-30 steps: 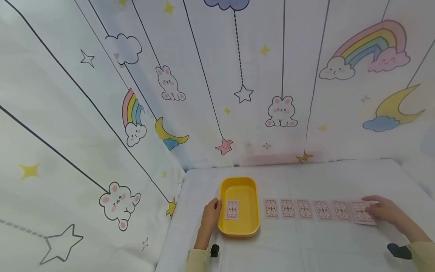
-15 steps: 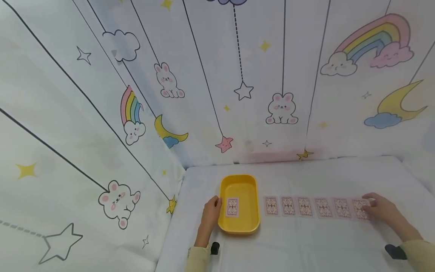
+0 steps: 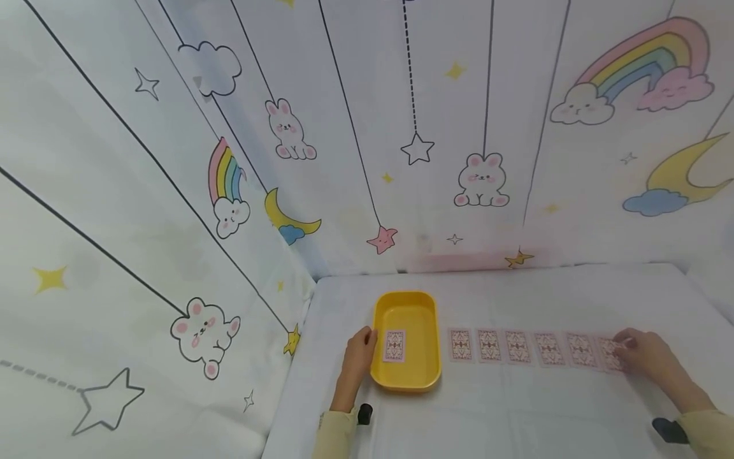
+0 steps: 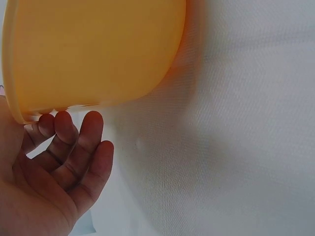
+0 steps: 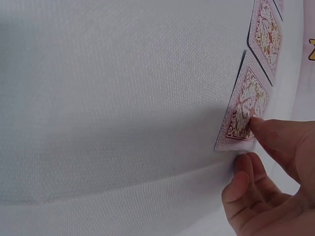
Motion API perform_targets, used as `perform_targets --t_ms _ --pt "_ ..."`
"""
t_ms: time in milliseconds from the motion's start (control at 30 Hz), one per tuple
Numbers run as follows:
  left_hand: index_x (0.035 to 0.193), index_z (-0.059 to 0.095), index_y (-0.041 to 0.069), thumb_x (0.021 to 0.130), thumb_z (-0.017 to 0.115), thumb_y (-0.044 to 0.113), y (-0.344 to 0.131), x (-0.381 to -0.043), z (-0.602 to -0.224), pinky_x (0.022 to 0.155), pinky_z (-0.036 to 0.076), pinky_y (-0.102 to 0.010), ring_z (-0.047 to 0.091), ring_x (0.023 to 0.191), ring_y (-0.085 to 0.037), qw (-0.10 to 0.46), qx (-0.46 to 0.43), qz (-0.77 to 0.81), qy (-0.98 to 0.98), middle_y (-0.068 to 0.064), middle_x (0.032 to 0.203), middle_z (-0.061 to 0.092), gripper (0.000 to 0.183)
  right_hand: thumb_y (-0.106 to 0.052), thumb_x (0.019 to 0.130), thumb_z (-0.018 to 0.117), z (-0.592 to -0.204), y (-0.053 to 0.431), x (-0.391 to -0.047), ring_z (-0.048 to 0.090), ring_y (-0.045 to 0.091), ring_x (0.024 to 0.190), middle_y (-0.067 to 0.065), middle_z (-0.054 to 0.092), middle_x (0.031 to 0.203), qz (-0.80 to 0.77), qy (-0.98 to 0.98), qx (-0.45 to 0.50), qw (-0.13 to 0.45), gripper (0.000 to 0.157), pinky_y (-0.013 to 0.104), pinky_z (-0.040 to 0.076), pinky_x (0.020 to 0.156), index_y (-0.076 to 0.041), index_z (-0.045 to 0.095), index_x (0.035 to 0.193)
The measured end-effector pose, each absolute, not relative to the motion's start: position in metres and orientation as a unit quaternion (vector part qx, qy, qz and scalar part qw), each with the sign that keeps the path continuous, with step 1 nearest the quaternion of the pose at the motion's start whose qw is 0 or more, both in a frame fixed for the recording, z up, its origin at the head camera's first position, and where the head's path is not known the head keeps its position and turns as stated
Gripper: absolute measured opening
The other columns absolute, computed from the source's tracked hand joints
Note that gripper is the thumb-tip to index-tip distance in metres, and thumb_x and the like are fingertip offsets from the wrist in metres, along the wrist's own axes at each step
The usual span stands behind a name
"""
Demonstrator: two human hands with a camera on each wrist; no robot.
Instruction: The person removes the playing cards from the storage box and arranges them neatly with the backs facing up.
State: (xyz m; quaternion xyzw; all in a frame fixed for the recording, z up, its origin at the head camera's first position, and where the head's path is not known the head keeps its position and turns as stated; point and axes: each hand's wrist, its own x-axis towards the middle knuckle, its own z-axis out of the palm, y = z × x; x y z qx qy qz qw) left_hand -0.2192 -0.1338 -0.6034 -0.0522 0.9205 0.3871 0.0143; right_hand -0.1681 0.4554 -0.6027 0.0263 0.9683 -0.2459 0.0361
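My left hand (image 3: 359, 347) holds the left rim of a yellow plastic tray (image 3: 432, 376). In the left wrist view, its curled fingers (image 4: 91, 129) lie against the tray's outer wall and the thumb is hidden. A patterned playing card (image 3: 394, 346) lies face down inside the tray. To the tray's right, several matching cards form a row, among them one nearest the tray (image 3: 460, 345). My right hand (image 3: 650, 357) pinches the rightmost playing card (image 5: 248, 105) at its end, thumb on its back and the other fingers curled at its edge.
A white cloth (image 3: 516, 414) covers the table. Behind it and at the left hang white sheets (image 3: 344, 191) printed with rabbits, stars and rainbows. Dark wrist-worn devices (image 3: 669, 430) sit near both sleeves.
The right hand has shifted slightly inward over the rightmost card, which now sits closer in line with the row. The left hand stays on the tray. The head view has tilted slightly.
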Motion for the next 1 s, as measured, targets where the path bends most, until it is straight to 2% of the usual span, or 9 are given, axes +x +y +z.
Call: perform_targets --t_ms 267,400,600,867,1000 --pt "0.083 0.05 0.017 0.096 0.043 0.04 -0.134 -0.22 -0.602 0.051 0.036 -0.023 0.044 0.06 -0.011 0.012 -0.051 0.389 0.92 0.001 0.069 0.046 0.028 -0.023 0.088 0.056 -0.598 0.453 -0.167 0.049 0.049 0.087 0.038 0.051 0.101 -0.254 0.965 0.048 0.033 0.04 0.048 0.042 0.065 0.011 0.051 0.11" --pt "0.081 0.05 0.016 0.096 0.044 0.037 -0.134 -0.22 -0.6 0.05 0.035 -0.024 0.044 0.06 -0.011 0.011 -0.05 0.39 0.92 0.001 0.068 0.045 0.026 -0.027 0.091 0.054 -0.592 0.442 -0.168 0.049 0.049 0.089 0.038 0.05 0.104 -0.265 0.963 0.04 0.008 0.045 0.049 0.042 0.066 0.011 0.047 0.114" --pt "0.082 0.05 0.016 0.096 0.043 0.038 -0.135 -0.22 -0.599 0.05 0.035 -0.023 0.044 0.06 -0.01 0.013 -0.046 0.386 0.921 0.002 0.068 0.045 0.027 -0.026 0.091 0.057 -0.575 0.407 -0.177 0.054 0.046 0.088 0.035 0.054 0.101 -0.279 0.96 -0.019 -0.036 0.044 0.051 0.045 0.068 0.011 0.049 0.114" --pt "0.082 0.05 0.017 0.096 0.043 0.04 -0.138 -0.219 -0.599 0.05 0.036 -0.023 0.045 0.059 -0.011 0.015 -0.053 0.391 0.919 0.002 0.068 0.046 0.027 -0.029 0.089 0.059 -0.561 0.356 -0.204 0.057 0.04 0.09 0.03 0.056 0.104 -0.288 0.956 -0.052 -0.006 0.047 0.049 0.047 0.072 0.008 0.05 0.118" --pt "0.081 0.05 0.017 0.095 0.044 0.039 -0.135 -0.219 -0.598 0.05 0.035 -0.024 0.044 0.059 -0.011 0.019 -0.049 0.399 0.916 0.001 0.068 0.046 0.027 -0.027 0.089 0.059 -0.555 0.329 -0.214 0.057 0.038 0.092 0.028 0.056 0.106 -0.292 0.954 -0.072 -0.01 0.044 0.049 0.047 0.075 0.005 0.051 0.118"
